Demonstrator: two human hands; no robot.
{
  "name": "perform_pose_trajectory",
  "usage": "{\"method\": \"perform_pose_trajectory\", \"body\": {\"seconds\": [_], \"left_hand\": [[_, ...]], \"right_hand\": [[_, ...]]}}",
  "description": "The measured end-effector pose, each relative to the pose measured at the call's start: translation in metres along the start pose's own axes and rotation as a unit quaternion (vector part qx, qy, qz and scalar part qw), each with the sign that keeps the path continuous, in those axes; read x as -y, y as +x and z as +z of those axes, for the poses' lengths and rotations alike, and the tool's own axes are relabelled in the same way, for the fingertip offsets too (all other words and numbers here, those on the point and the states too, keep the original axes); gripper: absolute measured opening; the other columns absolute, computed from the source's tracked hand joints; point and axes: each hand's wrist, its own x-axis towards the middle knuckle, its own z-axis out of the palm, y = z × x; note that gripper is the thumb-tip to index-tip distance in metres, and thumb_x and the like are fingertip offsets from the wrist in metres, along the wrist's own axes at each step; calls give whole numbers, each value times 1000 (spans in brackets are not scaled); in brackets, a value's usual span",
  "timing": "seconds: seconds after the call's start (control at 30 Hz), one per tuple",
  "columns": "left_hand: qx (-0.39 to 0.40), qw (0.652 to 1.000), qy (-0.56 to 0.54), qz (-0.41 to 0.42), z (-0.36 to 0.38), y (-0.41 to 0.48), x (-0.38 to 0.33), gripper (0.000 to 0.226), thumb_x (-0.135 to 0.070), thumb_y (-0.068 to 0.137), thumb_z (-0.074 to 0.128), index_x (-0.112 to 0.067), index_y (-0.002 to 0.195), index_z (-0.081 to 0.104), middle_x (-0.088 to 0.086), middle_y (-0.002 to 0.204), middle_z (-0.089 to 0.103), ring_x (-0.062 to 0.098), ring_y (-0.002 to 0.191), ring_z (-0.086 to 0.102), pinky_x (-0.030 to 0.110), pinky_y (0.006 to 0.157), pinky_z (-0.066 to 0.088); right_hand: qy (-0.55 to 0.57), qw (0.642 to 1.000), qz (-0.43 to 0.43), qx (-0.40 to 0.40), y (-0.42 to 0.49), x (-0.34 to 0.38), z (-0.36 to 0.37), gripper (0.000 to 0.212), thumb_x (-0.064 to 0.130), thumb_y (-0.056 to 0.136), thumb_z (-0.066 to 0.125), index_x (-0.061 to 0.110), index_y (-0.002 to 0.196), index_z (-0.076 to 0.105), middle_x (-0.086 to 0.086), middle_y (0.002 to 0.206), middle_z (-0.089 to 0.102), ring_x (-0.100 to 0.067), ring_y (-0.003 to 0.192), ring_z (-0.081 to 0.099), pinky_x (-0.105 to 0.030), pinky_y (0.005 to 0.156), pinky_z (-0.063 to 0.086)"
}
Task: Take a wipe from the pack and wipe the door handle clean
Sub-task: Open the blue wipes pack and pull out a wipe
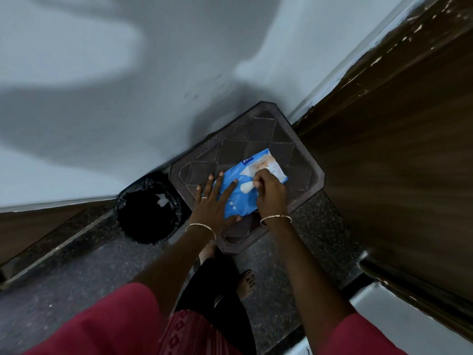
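A blue and white wipe pack lies flat on a dark brown plastic stool. My left hand presses down on the pack's left half with fingers spread. My right hand is over the pack's middle, its fingertips pinched at the white opening, on the flap or a wipe; I cannot tell which. The brown wooden door stands to the right of the stool. Its handle is out of view.
A bin lined with a black bag stands on the floor just left of the stool, against the pale wall. My bare foot is on the dark speckled floor in front of the stool.
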Motion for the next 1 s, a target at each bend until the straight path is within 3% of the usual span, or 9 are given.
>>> {"method": "perform_pose_trajectory", "body": {"seconds": [0.13,0.27,0.37,0.43,0.53,0.67,0.77,0.9,1.0], "left_hand": [[7,1000,7,-5,0,1,-1,97,-69,84,52,-38,155,-6,3,165,-19,33,152,-14,58,119,-2],[11,1000,14,-11,-1,2,-2,97,-69,85,52,-39,154,-10,2,165,-20,33,152,-14,57,119,-4],[10,1000,16,-13,-1,1,-3,97,-68,85,53,-40,154,-10,2,165,-20,33,152,-13,56,119,-4],[8,1000,18,-13,-1,1,-2,97,-67,85,53,-39,155,-8,2,164,-21,33,152,-14,57,119,-4],[2,1000,9,-8,1,0,-2,96,-67,85,53,-39,155,-6,3,164,-20,32,151,-15,58,119,-3],[1,1000,3,-5,3,1,0,96,-68,84,53,-39,155,-5,3,165,-19,33,151,-14,58,118,-4],[3,1000,5,-6,3,2,0,96,-68,84,53,-39,156,-5,3,165,-19,33,151,-14,59,119,-4],[-7,1000,5,-5,4,2,0,98,-66,83,56,-39,156,-3,3,165,-17,34,152,-11,58,118,-3],[-4,1000,11,-9,3,2,-1,99,-67,83,57,-39,156,-4,2,165,-16,33,152,-10,58,119,-2]], "right_hand": [[1,1000,21,-2,-3,-2,0,11,-4,93,52,6,90,55,1,86,58,-11,77,54,-8,65,40],[-12,998,65,-16,-6,-4,3,19,3,98,46,19,90,39,-2,81,54,-15,68,54,-37,57,51],[-2,998,56,-18,-11,-3,1,16,1,97,48,15,93,42,-7,84,57,-22,73,60,-35,57,49],[17,999,32,-6,-14,-3,-1,9,2,97,52,9,104,51,-12,101,65,-26,92,66,-28,70,53],[14,999,-35,26,-14,-2,-2,32,12,96,60,7,127,56,-12,130,62,-23,120,58,-28,97,47],[-149,982,-112,-5,-6,-1,3,17,0,79,73,5,95,70,-16,98,70,-34,93,66,-41,83,55],[-85,993,-70,-40,-1,-1,3,14,-8,77,67,5,82,66,-14,86,68,-30,85,63,-28,78,47],[94,991,52,-80,0,-1,-6,7,5,94,62,3,88,60,-7,84,64,-12,75,59,-11,71,45],[212,969,112,-66,0,0,-6,8,9,95,58,6,88,55,-10,83,59,-6,73,54,-10,67,44]]}}
